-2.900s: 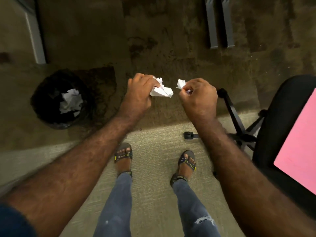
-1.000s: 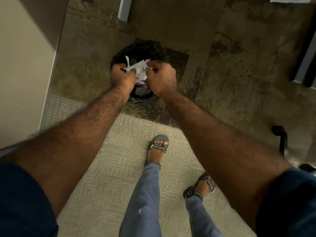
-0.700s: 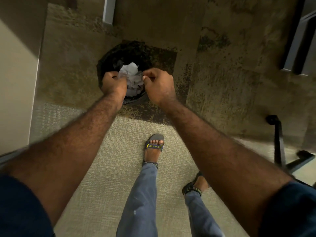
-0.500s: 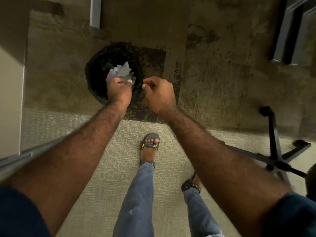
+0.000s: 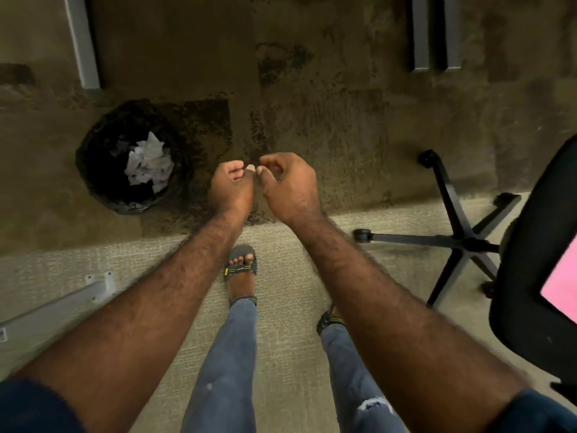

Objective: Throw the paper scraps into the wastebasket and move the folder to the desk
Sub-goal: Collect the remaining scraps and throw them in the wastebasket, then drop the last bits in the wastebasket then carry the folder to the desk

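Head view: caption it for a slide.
Empty hands, left and right, beside wastebasket holding paper scraps; pink folder on chair.

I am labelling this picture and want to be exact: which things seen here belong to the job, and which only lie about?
Belonging to the job:
- wastebasket, black, on the dark carpet
- paper scraps, crumpled white, inside it
- folder, pink, lying on the chair seat
- left hand and right hand, both curled, holding nothing

Only lying about:
- office chair
- grey desk legs
- sandals
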A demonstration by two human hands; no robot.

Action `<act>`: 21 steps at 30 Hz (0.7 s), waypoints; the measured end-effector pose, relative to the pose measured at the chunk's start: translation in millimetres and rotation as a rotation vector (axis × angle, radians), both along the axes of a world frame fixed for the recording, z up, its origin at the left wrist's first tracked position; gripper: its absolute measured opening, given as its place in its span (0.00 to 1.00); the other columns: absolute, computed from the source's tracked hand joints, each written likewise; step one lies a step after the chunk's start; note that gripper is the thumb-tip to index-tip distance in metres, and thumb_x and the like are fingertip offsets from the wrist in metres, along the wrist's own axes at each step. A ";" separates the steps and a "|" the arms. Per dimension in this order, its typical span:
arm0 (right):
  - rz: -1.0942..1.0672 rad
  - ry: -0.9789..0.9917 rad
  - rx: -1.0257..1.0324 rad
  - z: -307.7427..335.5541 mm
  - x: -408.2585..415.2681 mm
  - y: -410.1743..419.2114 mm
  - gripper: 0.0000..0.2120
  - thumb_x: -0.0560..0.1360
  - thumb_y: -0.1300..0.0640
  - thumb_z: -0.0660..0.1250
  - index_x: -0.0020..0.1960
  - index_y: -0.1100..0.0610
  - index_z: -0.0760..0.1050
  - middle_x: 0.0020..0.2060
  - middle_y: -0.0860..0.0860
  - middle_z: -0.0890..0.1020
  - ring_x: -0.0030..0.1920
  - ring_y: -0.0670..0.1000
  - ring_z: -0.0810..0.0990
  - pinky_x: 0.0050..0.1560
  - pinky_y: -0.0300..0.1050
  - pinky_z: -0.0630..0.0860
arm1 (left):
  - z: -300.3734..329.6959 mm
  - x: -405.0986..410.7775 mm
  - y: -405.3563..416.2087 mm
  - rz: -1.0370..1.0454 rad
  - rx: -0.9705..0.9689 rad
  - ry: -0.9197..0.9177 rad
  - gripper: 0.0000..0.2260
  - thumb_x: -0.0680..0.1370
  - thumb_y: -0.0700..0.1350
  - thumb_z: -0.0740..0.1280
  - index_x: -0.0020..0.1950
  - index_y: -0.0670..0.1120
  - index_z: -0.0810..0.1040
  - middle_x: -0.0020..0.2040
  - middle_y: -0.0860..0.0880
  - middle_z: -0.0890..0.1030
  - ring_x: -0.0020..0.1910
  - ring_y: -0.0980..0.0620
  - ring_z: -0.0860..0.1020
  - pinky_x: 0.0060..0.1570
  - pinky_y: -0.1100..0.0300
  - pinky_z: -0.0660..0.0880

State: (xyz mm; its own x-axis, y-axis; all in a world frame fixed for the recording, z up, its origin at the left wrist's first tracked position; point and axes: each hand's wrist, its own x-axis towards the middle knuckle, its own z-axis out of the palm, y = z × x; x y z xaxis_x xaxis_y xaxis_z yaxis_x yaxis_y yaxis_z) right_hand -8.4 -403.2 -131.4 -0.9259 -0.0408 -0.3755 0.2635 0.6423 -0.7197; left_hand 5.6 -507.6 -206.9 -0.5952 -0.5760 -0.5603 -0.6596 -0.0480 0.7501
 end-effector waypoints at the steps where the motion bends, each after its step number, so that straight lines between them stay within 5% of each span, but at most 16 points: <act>1: -0.023 0.011 -0.009 4.4 3.0 14.5 0.13 0.79 0.55 0.73 0.63 0.56 0.85 0.58 0.51 0.86 0.59 0.49 0.84 0.64 0.50 0.79 | 2.0 0.7 15.1 -0.016 0.004 0.009 0.14 0.79 0.44 0.73 0.63 0.42 0.80 0.53 0.47 0.84 0.50 0.53 0.82 0.45 0.66 0.79; 4: -0.086 0.039 -0.005 17.5 13.3 62.5 0.15 0.79 0.54 0.73 0.65 0.55 0.83 0.61 0.50 0.85 0.62 0.48 0.82 0.66 0.46 0.78 | 7.0 4.0 66.3 -0.086 0.015 0.029 0.13 0.80 0.44 0.73 0.62 0.42 0.80 0.47 0.52 0.82 0.44 0.58 0.80 0.38 0.74 0.75; 13: -0.303 0.069 0.006 42.6 53.0 197.7 0.13 0.80 0.54 0.72 0.63 0.55 0.83 0.60 0.47 0.84 0.61 0.43 0.80 0.65 0.39 0.76 | 20.8 14.0 208.2 -0.318 0.115 0.080 0.10 0.79 0.43 0.73 0.58 0.46 0.79 0.51 0.48 0.83 0.50 0.54 0.82 0.48 0.64 0.78; 17: -0.410 0.085 -0.005 46.9 66.2 242.9 0.13 0.80 0.55 0.72 0.63 0.56 0.83 0.60 0.47 0.84 0.62 0.44 0.80 0.66 0.39 0.75 | 27.5 15.9 257.4 -0.410 0.122 0.100 0.10 0.79 0.42 0.73 0.59 0.46 0.79 0.51 0.49 0.83 0.50 0.55 0.82 0.44 0.70 0.77; 21: -0.491 0.101 0.009 50.5 78.7 284.5 0.12 0.80 0.54 0.72 0.63 0.55 0.83 0.60 0.46 0.84 0.61 0.43 0.80 0.64 0.36 0.74 | 33.4 17.5 300.8 -0.490 0.098 0.104 0.10 0.79 0.41 0.73 0.59 0.44 0.79 0.54 0.43 0.84 0.54 0.49 0.82 0.54 0.58 0.81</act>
